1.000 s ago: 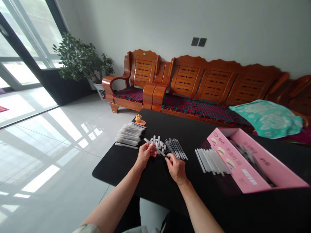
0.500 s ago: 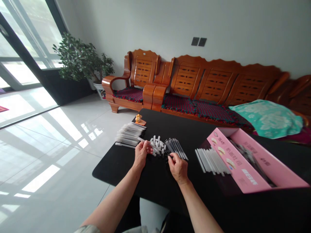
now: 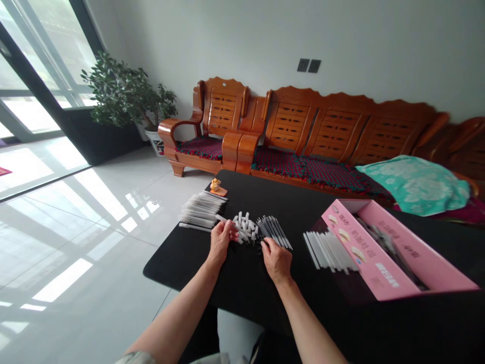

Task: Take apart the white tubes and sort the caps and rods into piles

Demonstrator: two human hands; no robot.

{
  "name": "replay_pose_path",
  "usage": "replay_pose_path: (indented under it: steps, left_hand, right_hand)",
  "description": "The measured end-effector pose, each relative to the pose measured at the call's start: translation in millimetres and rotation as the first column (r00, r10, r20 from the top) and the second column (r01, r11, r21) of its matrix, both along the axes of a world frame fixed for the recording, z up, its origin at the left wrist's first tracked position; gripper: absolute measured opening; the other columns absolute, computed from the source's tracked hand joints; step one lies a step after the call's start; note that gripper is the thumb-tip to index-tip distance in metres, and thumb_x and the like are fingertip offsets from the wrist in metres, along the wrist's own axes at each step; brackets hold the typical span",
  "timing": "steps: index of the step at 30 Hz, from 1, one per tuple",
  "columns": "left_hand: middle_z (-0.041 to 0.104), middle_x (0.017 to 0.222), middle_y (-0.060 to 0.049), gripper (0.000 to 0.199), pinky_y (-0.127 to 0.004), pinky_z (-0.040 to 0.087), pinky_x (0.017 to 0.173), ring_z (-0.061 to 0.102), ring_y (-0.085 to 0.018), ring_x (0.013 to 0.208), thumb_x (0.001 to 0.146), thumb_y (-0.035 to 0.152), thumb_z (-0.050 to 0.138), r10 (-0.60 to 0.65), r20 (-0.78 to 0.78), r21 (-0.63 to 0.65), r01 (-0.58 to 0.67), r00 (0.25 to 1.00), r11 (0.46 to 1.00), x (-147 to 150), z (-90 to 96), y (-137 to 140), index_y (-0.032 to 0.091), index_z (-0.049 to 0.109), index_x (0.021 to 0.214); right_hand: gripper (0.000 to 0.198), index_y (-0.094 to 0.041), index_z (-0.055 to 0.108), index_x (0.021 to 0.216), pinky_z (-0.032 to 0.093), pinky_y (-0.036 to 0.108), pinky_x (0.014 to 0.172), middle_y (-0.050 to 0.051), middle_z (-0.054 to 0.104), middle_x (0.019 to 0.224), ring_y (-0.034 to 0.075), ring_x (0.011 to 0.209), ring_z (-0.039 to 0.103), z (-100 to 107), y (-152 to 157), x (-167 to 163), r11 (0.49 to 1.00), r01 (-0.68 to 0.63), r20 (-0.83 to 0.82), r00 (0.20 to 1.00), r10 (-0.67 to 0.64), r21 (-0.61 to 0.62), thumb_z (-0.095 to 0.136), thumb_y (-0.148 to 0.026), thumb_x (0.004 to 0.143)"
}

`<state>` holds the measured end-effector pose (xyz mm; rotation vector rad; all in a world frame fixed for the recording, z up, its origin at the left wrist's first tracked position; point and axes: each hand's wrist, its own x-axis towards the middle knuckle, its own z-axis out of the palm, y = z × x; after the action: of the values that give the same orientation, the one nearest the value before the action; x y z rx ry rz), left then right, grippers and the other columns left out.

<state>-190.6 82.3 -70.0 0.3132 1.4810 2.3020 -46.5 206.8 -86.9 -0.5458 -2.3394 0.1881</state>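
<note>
While the pens (image 3: 200, 210) lie stacked by the left edge of the table (image 3: 174, 265), the left hand (image 3: 220, 242) pinches a white tube (image 3: 221, 219), just right of that stack. Its long axis slants: one end points away and left at the pens, the other right and nearer, toward the caps (image 3: 246, 225). Next, the refills (image 3: 276, 232), in a slanting row! Just in front, the right hand (image 3: 278, 259), fingertips bunched; whether they grip anything, I can't tell. Farther right, barrels (image 3: 329, 252) lie beside the pink box (image 3: 373, 260).

A pale tube (image 3: 220, 218) slants beside heaped white caps (image 3: 244, 223).
</note>
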Motion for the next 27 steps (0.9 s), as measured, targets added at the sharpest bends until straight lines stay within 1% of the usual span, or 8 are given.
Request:
replay_pose_path:
  steps: [3,8,13,17,19,22,24,27]
  left_hand:
    - [0.062,0.057,0.0,0.043,-0.021,0.047,0.046,0.058,-0.012,0.048,0.075,0.054,0.07,-0.021,-0.021,-0.003,0.021,1.0,1.0,1,0.3,0,0.012,0.062,0.082]
    - [0.064,0.062,-0.002,0.043,-0.021,0.048,0.045,0.059,-0.012,0.049,0.076,0.054,0.068,-0.074,-0.06,-0.018,0.073,0.995,0.997,4,-0.4,1,0.012,0.062,0.084]
    - [0.063,0.06,-0.002,0.045,-0.021,0.047,0.043,0.059,-0.012,0.047,0.074,0.057,0.069,-0.092,-0.069,-0.041,0.089,0.993,0.995,4,0.4,2,0.013,0.063,0.082]
    - [0.063,0.063,-0.001,0.044,-0.022,0.049,0.046,0.061,-0.013,0.05,0.075,0.057,0.067,0.007,-0.088,-0.019,-0.009,0.996,1.0,2,0.6,0,0.014,0.062,0.084]
    - [0.063,0.062,0.0,0.042,-0.024,0.05,0.047,0.062,-0.014,0.051,0.079,0.057,0.062,0.131,-0.109,0.0,-0.132,0.985,0.991,-1,-0.3,-3,0.016,0.059,0.087]
    - [0.062,0.062,0.001,0.04,-0.024,0.05,0.046,0.062,-0.015,0.05,0.085,0.057,0.053,0.299,-0.145,0.01,-0.301,0.943,0.954,-4,-2.4,-6,0.018,0.055,0.091]
    - [0.063,0.066,0.0,0.04,-0.025,0.05,0.045,0.062,-0.015,0.05,0.087,0.058,0.05,0.349,-0.16,0.003,-0.353,0.923,0.935,-6,-3.3,-8,0.019,0.053,0.091]
    - [0.066,0.072,-0.002,0.039,-0.025,0.049,0.045,0.062,-0.015,0.05,0.087,0.059,0.048,0.368,-0.169,-0.007,-0.374,0.915,0.927,-6,-2.7,-8,0.02,0.053,0.089]
  right_hand:
    - [0.027,-0.017,0.069,0.101,0.042,0.027,0.057,0.006,0.073,0.074,0.018,0.058,0.067,1,-1,1,0.999,-0.047,-0.033,0.998,0.047,-0.001,0.046,-0.03,0.097]
    - [0.026,-0.018,0.069,0.102,0.044,0.026,0.061,0.005,0.073,0.076,0.017,0.063,0.068,7,-4,2,0.974,-0.225,-0.011,0.974,0.225,-0.017,0.044,-0.027,0.098]
    - [0.03,-0.021,0.069,0.093,0.043,0.025,0.06,0.004,0.071,0.073,0.016,0.063,0.067,5,-4,2,0.97,-0.241,0.02,0.97,0.241,-0.013,0.042,-0.028,0.099]
    - [0.03,-0.019,0.067,0.087,0.039,0.025,0.056,0.003,0.068,0.064,0.015,0.055,0.064,1,-2,1,0.982,-0.189,0.011,0.982,0.189,-0.015,0.04,-0.027,0.099]
    - [0.029,-0.019,0.066,0.087,0.038,0.025,0.055,0.003,0.068,0.064,0.015,0.054,0.063,1,1,2,0.989,-0.145,-0.005,0.989,0.145,-0.031,0.041,-0.027,0.098]
    - [0.029,-0.019,0.066,0.086,0.037,0.025,0.055,0.004,0.07,0.068,0.015,0.054,0.063,4,9,7,0.993,-0.068,-0.034,0.997,0.065,-0.093,0.042,-0.031,0.097]
    - [0.031,-0.019,0.066,0.085,0.036,0.024,0.056,0.004,0.07,0.068,0.015,0.055,0.062,5,17,13,0.989,0.0,-0.048,0.999,-0.008,-0.148,0.042,-0.033,0.097]
    - [0.034,-0.018,0.067,0.083,0.035,0.024,0.056,0.005,0.068,0.065,0.016,0.057,0.061,6,28,21,0.969,0.133,-0.084,0.985,-0.153,-0.208,0.042,-0.038,0.095]
